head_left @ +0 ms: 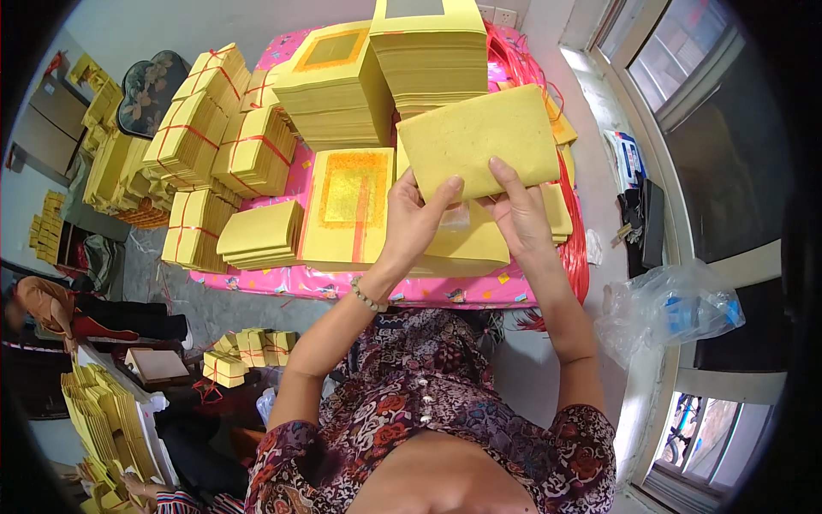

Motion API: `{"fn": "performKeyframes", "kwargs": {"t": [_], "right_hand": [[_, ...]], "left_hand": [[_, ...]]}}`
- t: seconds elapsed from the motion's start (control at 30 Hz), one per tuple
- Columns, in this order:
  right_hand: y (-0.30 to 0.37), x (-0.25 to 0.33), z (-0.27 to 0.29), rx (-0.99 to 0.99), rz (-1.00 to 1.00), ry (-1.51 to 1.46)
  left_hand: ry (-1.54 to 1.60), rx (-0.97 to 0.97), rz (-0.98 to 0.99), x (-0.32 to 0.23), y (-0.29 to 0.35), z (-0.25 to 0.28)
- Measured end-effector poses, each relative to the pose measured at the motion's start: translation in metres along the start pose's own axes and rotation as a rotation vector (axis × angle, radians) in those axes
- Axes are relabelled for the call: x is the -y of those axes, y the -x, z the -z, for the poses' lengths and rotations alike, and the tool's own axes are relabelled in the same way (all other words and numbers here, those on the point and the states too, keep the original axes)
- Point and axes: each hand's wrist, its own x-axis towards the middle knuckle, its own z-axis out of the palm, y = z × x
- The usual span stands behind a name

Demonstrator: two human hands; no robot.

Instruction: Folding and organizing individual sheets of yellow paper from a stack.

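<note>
1. Left hand (pixel 413 218): grips the lower left part of the yellow paper piece (pixel 479 137). The thumb lies at its lower edge; the fingers curl behind, partly hidden.
2. Right hand (pixel 524 221): pinches the lower edge, right of the left hand. The thumb presses the upper face; the other fingers sit beneath, partly hidden.
3. Grip opening: both hands are closed to the thickness of the paper. The thumbs are near each other, not touching.
4. Paper position: raised and tilted above the pink-covered table (pixel 334 287), in front of the tall yellow stack (pixel 430 70). The gold-printed stack (pixel 347 197) lies to its left.
</note>
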Motion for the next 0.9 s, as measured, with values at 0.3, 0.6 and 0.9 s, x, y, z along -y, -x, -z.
{"fn": "performKeyframes", "kwargs": {"t": [0.3, 0.6, 0.9], "right_hand": [[-0.011, 0.024, 0.028, 0.188, 0.3, 0.567], [-0.002, 0.031, 0.015, 0.387, 0.142, 0.721], [-0.011, 0.004, 0.014, 0.211, 0.279, 0.423]], "left_hand": [[-0.433, -0.114, -0.35, -0.025, -0.017, 0.031], [-0.387, 0.256, -0.251, -0.041, -0.025, 0.021], [-0.325, 0.161, -0.239, -0.023, -0.026, 0.013]]}}
